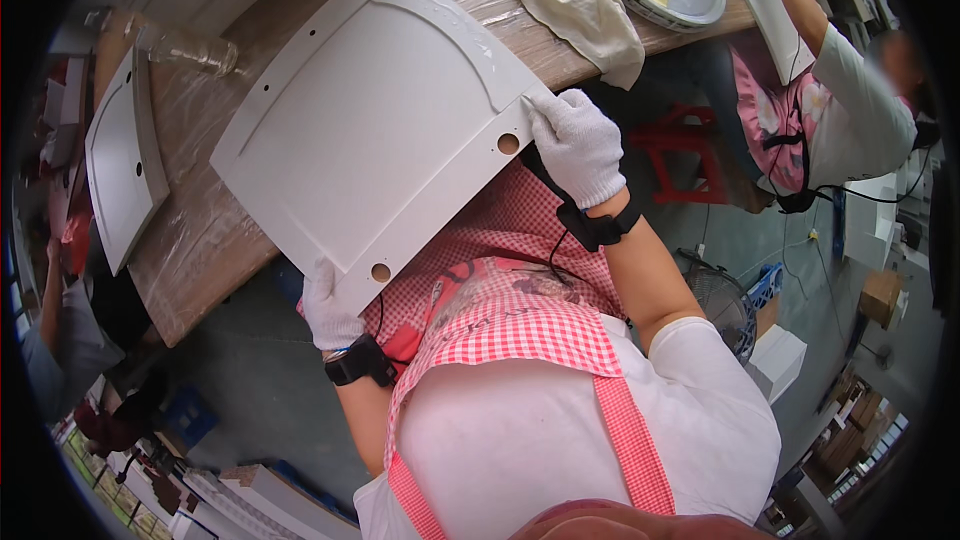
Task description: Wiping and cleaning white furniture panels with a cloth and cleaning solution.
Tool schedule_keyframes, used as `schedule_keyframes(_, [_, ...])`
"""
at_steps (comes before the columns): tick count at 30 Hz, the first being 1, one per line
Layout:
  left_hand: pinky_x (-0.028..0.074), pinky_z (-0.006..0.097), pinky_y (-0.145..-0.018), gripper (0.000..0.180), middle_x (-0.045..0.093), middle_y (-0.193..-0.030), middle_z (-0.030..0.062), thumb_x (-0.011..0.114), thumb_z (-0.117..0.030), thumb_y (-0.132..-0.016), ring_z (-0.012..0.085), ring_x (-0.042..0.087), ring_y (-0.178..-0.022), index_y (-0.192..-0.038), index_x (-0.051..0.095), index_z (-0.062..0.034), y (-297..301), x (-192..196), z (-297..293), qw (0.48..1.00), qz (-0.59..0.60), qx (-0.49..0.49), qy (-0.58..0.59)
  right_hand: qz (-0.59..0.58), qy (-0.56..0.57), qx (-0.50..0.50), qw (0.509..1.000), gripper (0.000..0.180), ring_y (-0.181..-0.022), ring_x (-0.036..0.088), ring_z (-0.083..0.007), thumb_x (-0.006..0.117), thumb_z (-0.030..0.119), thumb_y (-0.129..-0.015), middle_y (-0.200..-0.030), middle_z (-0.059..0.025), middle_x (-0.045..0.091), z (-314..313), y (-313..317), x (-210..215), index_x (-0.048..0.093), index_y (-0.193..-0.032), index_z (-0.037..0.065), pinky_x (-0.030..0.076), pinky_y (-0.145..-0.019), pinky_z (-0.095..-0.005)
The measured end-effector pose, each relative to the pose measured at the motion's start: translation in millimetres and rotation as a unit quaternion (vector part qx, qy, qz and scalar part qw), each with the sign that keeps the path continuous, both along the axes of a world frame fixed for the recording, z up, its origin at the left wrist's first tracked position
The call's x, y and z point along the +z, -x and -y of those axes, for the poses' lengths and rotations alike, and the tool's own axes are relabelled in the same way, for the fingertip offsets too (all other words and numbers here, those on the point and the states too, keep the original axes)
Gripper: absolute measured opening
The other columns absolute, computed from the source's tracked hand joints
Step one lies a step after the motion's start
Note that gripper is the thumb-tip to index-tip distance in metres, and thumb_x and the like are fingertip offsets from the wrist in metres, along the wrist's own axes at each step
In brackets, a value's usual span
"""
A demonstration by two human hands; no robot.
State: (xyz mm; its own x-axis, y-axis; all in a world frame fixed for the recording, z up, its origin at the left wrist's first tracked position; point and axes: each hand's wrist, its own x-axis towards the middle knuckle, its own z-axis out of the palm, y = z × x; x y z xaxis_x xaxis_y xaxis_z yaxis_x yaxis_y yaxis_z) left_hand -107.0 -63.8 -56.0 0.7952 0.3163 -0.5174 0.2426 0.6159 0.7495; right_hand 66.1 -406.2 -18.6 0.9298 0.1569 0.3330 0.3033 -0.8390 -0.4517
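A large white panel (370,110) with a raised inner border and round holes along its near edge lies tilted across the table edge and my lap. My left hand (328,308), in a white knit glove, grips the panel's near left corner. At the right corner, beside one of the holes, my gloved right hand (578,140) pinches the edge, thumb on top. The fingers under the panel are hidden on both sides. Wet-looking streaks show along the panel's far right border.
The table (190,240) is covered in clear plastic film. On it are a crumpled cream cloth (575,5), a round white tub (690,0) with blue blocks, and a clear bottle (190,48). Another white panel (125,160) stands at left. Co-workers sit on both sides; a red stool (680,155) is at right.
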Motion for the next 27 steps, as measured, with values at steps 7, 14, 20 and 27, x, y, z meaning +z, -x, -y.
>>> schedule_keyframes(7, [0.053, 0.044, -0.106, 0.050, 0.060, -0.141, 0.0173, 0.051, -0.028, -0.108, 0.0319, 0.062, -0.126, -0.147, 0.045, 0.0024, 3, -5, -5, 1.000, 0.004, -0.018, 0.014, 0.000, -0.005, 0.005, 1.000, 0.023, -0.073, 0.067, -0.0303, 0.071, 0.011, -0.088, -0.084, -0.0103, 0.066, -1, 2, -1, 0.074, -0.110, 0.014, 0.054, -0.064, -0.0389])
schedule_keyframes(14, [0.054, 0.042, -0.102, 0.046, 0.062, -0.137, 0.0158, 0.053, -0.024, -0.107, 0.0289, 0.064, -0.122, -0.145, 0.049, 0.0022, 3, -8, -6, 1.000, -0.002, -0.006, 0.005, 0.009, -0.007, 0.031, 0.999, 0.022, -0.073, 0.067, -0.0310, 0.071, 0.011, -0.086, -0.084, -0.0102, 0.065, -3, 3, 1, 0.074, -0.108, 0.014, 0.054, -0.064, -0.0396])
schedule_keyframes(20, [0.053, 0.042, -0.104, 0.048, 0.060, -0.139, 0.0164, 0.053, -0.022, -0.107, 0.0290, 0.062, -0.124, -0.147, 0.045, 0.0025, 7, -13, -11, 1.000, -0.008, -0.017, -0.009, -0.001, 0.006, 0.007, 1.000, 0.021, -0.073, 0.067, -0.0298, 0.071, 0.011, -0.086, -0.084, -0.0096, 0.066, -1, 2, 2, 0.075, -0.106, 0.013, 0.054, -0.064, -0.0388])
schedule_keyframes(27, [0.052, 0.042, -0.104, 0.047, 0.060, -0.139, 0.0166, 0.052, -0.022, -0.107, 0.0293, 0.063, -0.123, -0.146, 0.047, 0.0025, 4, -8, -6, 1.000, -0.001, -0.002, 0.015, 0.019, 0.005, -0.029, 0.999, 0.021, -0.072, 0.066, -0.0315, 0.068, 0.016, -0.088, -0.084, -0.0103, 0.063, 11, -8, -7, 0.072, -0.109, 0.013, 0.053, -0.061, -0.0415])
